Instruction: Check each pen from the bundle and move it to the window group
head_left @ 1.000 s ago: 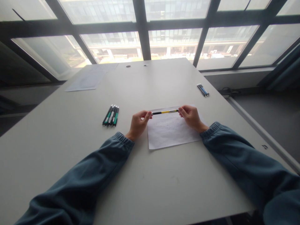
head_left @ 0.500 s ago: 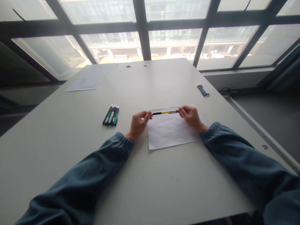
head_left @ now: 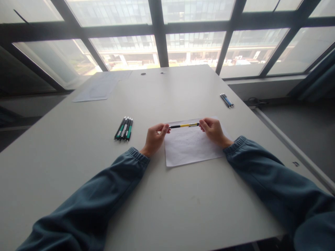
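Note:
A yellow and black pen (head_left: pixel 184 125) is held level between both hands, just above a white sheet of paper (head_left: pixel 191 146) on the white table (head_left: pixel 78 157). My left hand (head_left: pixel 155 137) pinches its dark left end with closed fingers. My right hand (head_left: pixel 213 130) pinches the right end the same way. Both wrists rest near the sheet's sides.
Several green and black pens (head_left: pixel 124 128) lie in a row to the left. A few blue pens (head_left: pixel 226 100) lie near the table's far right edge. Loose sheets (head_left: pixel 101 88) lie at the far left corner. Large windows stand beyond the table.

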A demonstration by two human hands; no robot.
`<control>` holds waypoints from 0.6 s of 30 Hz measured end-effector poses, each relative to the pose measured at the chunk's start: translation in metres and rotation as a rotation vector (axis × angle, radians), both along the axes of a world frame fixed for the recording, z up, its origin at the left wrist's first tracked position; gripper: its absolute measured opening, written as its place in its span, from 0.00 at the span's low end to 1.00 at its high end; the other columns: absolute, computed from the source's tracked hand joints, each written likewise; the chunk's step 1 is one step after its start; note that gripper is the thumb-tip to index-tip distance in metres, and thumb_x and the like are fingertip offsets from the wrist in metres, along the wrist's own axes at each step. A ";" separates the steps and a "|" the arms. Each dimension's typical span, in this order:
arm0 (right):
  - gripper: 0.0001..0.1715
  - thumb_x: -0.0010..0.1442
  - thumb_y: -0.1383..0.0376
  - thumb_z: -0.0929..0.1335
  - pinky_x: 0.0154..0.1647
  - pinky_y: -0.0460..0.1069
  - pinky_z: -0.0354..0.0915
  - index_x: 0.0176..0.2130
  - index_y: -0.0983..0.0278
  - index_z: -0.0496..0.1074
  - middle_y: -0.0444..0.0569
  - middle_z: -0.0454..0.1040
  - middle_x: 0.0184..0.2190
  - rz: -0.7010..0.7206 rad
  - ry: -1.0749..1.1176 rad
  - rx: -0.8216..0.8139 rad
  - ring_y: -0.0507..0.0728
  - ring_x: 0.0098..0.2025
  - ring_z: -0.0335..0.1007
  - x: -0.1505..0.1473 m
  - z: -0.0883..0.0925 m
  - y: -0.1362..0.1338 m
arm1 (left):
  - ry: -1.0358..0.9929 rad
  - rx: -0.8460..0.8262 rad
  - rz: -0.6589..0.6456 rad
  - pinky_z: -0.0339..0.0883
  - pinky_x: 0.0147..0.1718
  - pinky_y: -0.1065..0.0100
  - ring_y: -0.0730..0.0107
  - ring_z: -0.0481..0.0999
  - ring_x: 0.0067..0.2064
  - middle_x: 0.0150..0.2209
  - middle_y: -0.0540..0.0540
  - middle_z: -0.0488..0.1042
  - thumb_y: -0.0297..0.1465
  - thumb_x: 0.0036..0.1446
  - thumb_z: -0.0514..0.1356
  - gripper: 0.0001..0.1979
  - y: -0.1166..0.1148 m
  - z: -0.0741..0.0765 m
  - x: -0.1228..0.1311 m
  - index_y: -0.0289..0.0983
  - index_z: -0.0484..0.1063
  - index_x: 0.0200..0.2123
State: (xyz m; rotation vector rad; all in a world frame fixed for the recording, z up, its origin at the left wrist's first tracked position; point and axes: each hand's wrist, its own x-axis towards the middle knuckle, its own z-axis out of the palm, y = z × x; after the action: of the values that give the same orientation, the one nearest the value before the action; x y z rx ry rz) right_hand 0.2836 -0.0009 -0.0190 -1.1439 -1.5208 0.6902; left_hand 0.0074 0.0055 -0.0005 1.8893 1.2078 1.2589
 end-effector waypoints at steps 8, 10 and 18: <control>0.31 0.63 0.41 0.67 0.24 0.47 0.58 0.26 0.64 0.72 0.44 0.69 0.19 -0.007 -0.008 -0.009 0.51 0.22 0.63 0.000 0.000 0.000 | -0.008 -0.011 -0.004 0.72 0.35 0.68 0.66 0.80 0.31 0.27 0.45 0.81 0.45 0.65 0.60 0.21 -0.001 0.001 0.000 0.36 0.78 0.27; 0.31 0.64 0.42 0.67 0.24 0.47 0.58 0.26 0.64 0.72 0.44 0.68 0.18 -0.006 -0.006 -0.006 0.51 0.22 0.62 0.000 0.000 0.000 | -0.011 -0.015 -0.006 0.72 0.34 0.68 0.66 0.80 0.31 0.27 0.44 0.81 0.45 0.65 0.60 0.22 -0.002 0.002 0.001 0.36 0.78 0.26; 0.32 0.63 0.40 0.67 0.23 0.47 0.57 0.25 0.63 0.71 0.44 0.68 0.18 -0.007 -0.004 -0.016 0.51 0.21 0.61 -0.001 0.002 -0.001 | -0.009 -0.010 -0.005 0.72 0.33 0.68 0.66 0.80 0.30 0.26 0.44 0.81 0.47 0.65 0.59 0.23 -0.002 0.001 0.001 0.36 0.78 0.25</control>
State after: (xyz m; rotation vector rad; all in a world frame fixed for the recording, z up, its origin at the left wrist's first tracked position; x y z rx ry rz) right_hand 0.2828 -0.0018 -0.0172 -1.1628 -1.5169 0.6970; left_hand 0.0081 0.0039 0.0008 1.8765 1.2022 1.2547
